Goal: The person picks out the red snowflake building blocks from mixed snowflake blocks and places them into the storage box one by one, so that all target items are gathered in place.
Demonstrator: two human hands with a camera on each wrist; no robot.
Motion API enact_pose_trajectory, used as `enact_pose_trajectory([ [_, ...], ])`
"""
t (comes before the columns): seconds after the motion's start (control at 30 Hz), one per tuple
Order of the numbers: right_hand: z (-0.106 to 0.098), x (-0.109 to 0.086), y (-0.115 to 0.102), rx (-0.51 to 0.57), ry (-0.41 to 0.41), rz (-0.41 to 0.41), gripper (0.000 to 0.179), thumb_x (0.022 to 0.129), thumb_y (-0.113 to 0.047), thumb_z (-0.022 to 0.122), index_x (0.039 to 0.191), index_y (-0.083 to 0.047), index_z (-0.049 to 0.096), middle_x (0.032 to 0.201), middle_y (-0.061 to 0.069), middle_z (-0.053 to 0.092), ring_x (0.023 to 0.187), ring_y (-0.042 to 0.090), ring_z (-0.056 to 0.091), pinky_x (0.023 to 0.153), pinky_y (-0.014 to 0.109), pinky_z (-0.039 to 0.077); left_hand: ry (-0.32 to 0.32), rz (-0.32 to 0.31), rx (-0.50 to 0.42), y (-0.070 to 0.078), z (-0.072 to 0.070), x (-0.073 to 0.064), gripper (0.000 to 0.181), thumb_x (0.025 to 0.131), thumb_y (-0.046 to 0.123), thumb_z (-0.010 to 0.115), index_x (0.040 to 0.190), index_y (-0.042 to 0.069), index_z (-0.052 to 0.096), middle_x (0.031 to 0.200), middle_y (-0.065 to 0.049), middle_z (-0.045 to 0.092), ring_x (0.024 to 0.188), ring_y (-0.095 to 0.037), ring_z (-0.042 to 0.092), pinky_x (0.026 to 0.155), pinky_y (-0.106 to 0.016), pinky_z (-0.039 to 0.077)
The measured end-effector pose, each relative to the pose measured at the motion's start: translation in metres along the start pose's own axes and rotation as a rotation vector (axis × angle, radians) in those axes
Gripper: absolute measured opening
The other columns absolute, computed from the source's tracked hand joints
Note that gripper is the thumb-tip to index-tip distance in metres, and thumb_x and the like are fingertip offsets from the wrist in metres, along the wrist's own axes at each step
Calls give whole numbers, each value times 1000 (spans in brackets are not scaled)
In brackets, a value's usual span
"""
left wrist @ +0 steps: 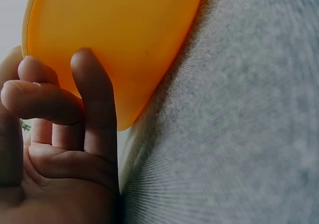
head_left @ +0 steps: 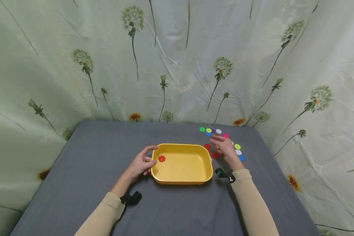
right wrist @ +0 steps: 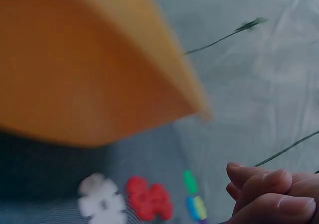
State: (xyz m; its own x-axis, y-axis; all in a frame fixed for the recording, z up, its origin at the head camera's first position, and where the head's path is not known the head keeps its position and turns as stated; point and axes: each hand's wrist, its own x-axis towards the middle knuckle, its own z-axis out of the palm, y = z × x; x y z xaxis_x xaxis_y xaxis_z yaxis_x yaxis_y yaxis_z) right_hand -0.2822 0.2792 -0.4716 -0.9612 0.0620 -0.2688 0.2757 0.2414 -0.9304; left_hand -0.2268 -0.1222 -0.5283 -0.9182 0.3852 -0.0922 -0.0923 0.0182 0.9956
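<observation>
Left hand (head_left: 139, 164) gripped the tub (head_left: 187, 165) at nine o'clock; right hand (head_left: 226, 149), loosely bent, apparently empty, hung near two-o'clock discs (head_left: 237, 147), likely light, stiff, best pinched edgewise.

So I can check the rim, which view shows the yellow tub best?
The head view: it shows the yellow tub nearly whole, with its open inside. The left wrist view shows only part of its side, the right wrist view a blurred corner.
</observation>
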Motion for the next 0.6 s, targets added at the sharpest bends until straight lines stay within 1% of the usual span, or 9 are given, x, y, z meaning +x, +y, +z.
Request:
enact_pose_trajectory([
  [0.13,6,10,16,-120,28,-21,52,103,-24,70,150,-5,58,61,-7,50,48,5,39,49,17,37,5,-5,2,-1,0,-1,66,99,4,69,157,14,40,67,-3,63,44,-10,51,44,-20,45],
  [0.2,8,14,22,-153,51,-19,51,102,-24,71,148,-5,60,60,-7,52,48,5,41,49,17,39,6,-6,1,-1,0,0,66,99,5,69,157,14,40,68,-3,64,44,-11,51,44,-20,45],
  [0.3,11,19,28,-172,70,-11,50,101,-20,72,146,-3,61,59,-6,53,46,5,42,48,17,38,2,-5,5,-2,0,0,66,99,5,70,157,14,40,67,-3,63,44,-11,51,44,-20,45],
  [0.43,13,22,32,-215,73,-7,48,101,-16,72,145,-1,62,57,-5,52,45,5,40,46,18,35,0,-5,10,-3,0,-1,66,99,6,70,157,14,39,66,-1,62,44,-10,50,44,-19,44],
  [0.6,14,23,30,-322,82,-19,45,100,-19,72,142,-3,66,55,-4,53,44,7,42,46,20,36,5,0,8,-1,0,-1,67,98,6,70,157,14,39,66,0,62,44,-10,50,44,-19,44],
])
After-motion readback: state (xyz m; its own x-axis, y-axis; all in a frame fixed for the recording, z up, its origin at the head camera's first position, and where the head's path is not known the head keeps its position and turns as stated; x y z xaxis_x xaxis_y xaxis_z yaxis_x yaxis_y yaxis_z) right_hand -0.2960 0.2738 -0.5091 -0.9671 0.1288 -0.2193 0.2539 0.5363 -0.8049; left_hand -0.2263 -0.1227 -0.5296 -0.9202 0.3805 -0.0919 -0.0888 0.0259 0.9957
